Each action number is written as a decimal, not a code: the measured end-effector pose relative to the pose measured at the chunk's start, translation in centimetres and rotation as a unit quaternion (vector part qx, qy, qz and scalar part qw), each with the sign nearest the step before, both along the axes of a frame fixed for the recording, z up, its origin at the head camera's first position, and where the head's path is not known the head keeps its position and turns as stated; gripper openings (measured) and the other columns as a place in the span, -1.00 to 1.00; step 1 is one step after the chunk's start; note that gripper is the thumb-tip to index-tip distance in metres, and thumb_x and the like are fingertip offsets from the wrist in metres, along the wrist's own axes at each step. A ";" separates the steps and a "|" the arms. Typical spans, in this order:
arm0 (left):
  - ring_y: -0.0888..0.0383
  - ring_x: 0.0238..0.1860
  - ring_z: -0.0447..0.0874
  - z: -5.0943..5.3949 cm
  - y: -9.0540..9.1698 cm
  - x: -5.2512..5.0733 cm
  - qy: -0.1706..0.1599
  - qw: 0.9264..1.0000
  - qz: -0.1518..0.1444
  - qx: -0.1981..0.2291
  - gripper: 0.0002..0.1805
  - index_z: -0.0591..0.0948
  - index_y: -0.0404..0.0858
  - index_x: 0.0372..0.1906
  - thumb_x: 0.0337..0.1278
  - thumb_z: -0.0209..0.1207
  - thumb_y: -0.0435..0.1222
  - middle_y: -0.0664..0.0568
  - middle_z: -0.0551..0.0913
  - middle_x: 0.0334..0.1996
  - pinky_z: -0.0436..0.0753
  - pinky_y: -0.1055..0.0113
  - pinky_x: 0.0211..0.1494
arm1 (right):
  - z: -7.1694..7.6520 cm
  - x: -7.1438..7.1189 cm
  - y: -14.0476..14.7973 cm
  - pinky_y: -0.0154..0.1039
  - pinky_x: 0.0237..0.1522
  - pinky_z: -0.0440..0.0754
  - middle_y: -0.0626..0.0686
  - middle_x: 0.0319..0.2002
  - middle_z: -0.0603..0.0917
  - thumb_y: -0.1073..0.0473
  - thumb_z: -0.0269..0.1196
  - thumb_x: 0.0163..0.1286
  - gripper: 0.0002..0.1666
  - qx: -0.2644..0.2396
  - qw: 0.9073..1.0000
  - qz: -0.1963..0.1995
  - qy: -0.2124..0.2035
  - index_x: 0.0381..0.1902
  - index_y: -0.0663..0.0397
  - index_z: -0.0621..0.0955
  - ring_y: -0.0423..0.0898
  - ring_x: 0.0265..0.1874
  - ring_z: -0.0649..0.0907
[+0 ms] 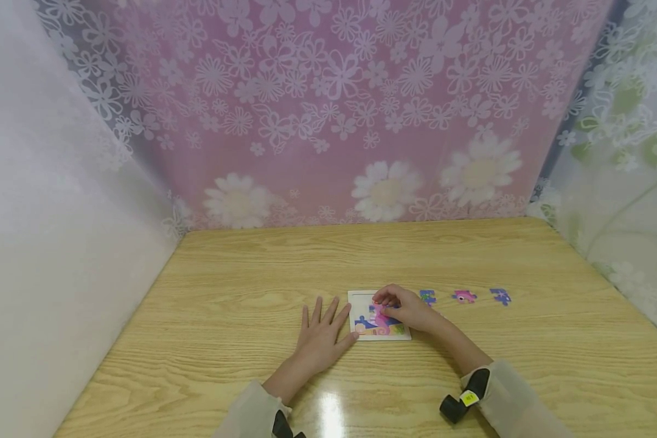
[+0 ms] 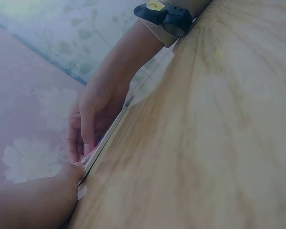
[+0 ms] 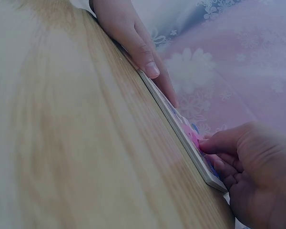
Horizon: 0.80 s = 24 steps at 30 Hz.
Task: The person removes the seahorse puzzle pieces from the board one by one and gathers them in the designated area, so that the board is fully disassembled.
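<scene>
A square jigsaw puzzle board (image 1: 380, 338) with a pale frame lies flat on the table, its lower part filled with colourful pieces. My right hand (image 1: 410, 309) is over the board's right side, pinching a pink puzzle piece (image 3: 192, 135) between thumb and fingers; its far edge is hidden by the hand. Spread flat at the board's left, my left hand (image 1: 319, 340) rests on the table, thumb touching the frame's lower left corner. In the left wrist view, the right hand (image 2: 97, 114) bends down over the board's edge.
Three loose puzzle pieces lie in a row right of the board: a blue-green one (image 1: 427, 296), a pink one with an eye (image 1: 464, 297) and a blue-purple one (image 1: 500, 296). Flowered curtains (image 1: 334, 121) hang behind the wooden table (image 1: 224, 274).
</scene>
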<state>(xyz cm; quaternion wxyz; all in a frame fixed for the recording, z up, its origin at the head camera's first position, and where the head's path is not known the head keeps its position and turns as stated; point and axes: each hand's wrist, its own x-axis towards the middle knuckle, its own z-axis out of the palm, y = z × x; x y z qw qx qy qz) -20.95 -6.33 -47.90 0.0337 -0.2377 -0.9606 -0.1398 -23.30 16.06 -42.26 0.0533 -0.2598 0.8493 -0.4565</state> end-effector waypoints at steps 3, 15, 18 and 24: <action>-0.20 0.37 -0.27 0.1 0.0 0.0 0.000 1.000 0.000 0.001 -0.26 0.14 0.00 0.42 0.24 -0.35 0.28 -0.04 0.00 0.41 -0.30 -0.18 0.27 | -0.1 -0.1 0.0 -0.12 -0.15 0.49 0.25 -0.23 0.54 0.48 0.13 0.26 -0.76 0.001 1.000 -0.003 -0.001 -0.10 0.44 0.48 0.13 -0.23 0.51; -0.22 0.37 -0.25 0.4 0.1 0.2 -0.005 1.000 0.001 0.002 -0.27 0.16 -0.03 0.41 0.25 -0.32 0.25 -0.07 0.02 0.40 -0.29 -0.20 0.27 | -3.3 -2.1 0.9 -0.29 -0.22 0.51 0.02 -0.28 0.57 0.31 0.19 0.29 -0.79 -0.001 1.000 -0.024 0.018 -0.12 0.24 0.55 -0.07 -0.29 0.53; -0.23 0.37 -0.25 0.5 0.1 0.2 -0.003 1.000 0.000 0.000 -0.28 0.16 -0.03 0.41 0.26 -0.32 0.25 -0.07 0.02 0.40 -0.28 -0.20 0.27 | -3.4 -2.2 1.0 -0.24 -0.16 0.51 0.01 -0.25 0.58 0.28 0.20 0.30 -0.80 -0.008 1.000 -0.021 0.022 -0.12 0.20 0.56 -0.06 -0.25 0.54; -0.23 0.37 -0.23 0.5 0.0 0.2 0.000 1.000 -0.003 0.000 -0.27 0.16 -0.03 0.41 0.26 -0.32 0.25 -0.07 0.02 0.40 -0.27 -0.20 0.27 | -2.9 -2.1 1.0 -0.10 -0.07 0.49 0.04 -0.19 0.58 0.29 0.20 0.29 -0.80 -0.027 0.999 -0.007 0.021 -0.12 0.19 0.55 -0.02 -0.18 0.54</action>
